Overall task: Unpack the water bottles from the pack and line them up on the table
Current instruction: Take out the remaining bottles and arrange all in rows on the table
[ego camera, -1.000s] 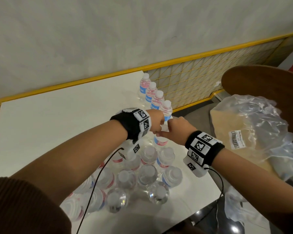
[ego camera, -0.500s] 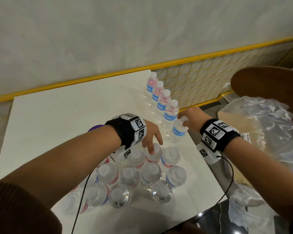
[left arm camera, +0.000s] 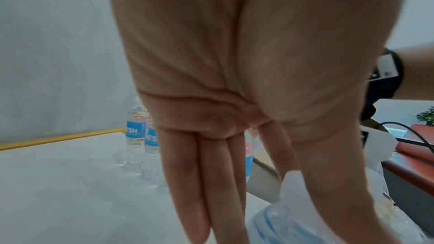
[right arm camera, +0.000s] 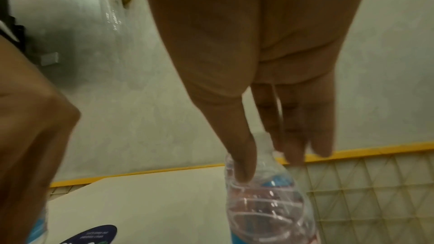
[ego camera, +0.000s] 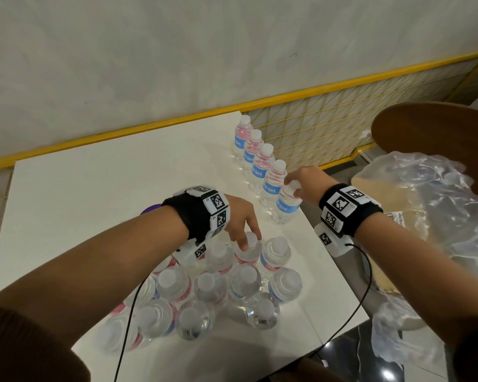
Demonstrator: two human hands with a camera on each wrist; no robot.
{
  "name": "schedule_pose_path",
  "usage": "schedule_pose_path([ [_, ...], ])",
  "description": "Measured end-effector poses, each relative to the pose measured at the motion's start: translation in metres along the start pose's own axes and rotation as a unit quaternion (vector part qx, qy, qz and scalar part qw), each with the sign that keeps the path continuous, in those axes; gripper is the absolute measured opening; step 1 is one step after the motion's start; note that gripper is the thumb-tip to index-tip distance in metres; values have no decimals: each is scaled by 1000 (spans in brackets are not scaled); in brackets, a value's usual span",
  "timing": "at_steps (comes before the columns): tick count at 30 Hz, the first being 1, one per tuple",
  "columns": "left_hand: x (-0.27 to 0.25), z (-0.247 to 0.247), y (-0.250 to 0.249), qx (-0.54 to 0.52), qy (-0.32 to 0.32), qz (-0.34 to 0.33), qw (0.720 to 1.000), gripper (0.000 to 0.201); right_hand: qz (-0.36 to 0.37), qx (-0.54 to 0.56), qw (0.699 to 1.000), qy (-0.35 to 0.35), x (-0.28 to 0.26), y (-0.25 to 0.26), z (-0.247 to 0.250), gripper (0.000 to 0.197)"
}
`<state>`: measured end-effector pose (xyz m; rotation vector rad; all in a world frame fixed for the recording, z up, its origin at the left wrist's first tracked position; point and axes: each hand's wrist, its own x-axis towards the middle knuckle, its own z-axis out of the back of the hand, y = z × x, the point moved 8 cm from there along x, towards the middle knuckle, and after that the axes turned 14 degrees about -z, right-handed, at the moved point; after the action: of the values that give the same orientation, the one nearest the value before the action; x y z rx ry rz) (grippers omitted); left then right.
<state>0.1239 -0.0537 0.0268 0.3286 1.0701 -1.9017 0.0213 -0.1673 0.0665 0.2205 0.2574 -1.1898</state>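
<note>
Pinching the neck of the fifth bottle (ego camera: 285,205), the right hand (ego camera: 305,183) stands it at the near end of the row (ego camera: 255,158) along the table's (ego camera: 94,194) right edge. Left hand (ego camera: 240,219), fingers relaxed, touches a cap in the near cluster (ego camera: 218,285).

The table (ego camera: 100,194) is white. The bottles in the row (ego camera: 260,166) are clear, with white caps and blue labels with white letters, and pink above. The wristbands (ego camera: 193,213) are black with black-and-white square markers. Behind the left arm something purple (ego camera: 149,209) shows, perhaps a sticker.
</note>
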Motion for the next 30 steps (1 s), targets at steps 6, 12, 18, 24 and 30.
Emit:
schedule_pose_path([
  [6,-4,26,1,41,-87,10,995,39,43,72,996,2,-41,19,4,45],
  [12,11,47,-16,68,-176,37,981,30,59,48,992,103,-59,41,-26,55],
  [18,25,51,-26,22,-219,51,974,29,40,113,992,52,-51,36,-23,28],
  [24,16,45,-37,63,-171,35,983,34,10,22,999,47,-49,-6,-23,34],
  [30,23,21,-59,41,-74,-34,996,45,14,2,999,48,-50,-20,-29,35],
])
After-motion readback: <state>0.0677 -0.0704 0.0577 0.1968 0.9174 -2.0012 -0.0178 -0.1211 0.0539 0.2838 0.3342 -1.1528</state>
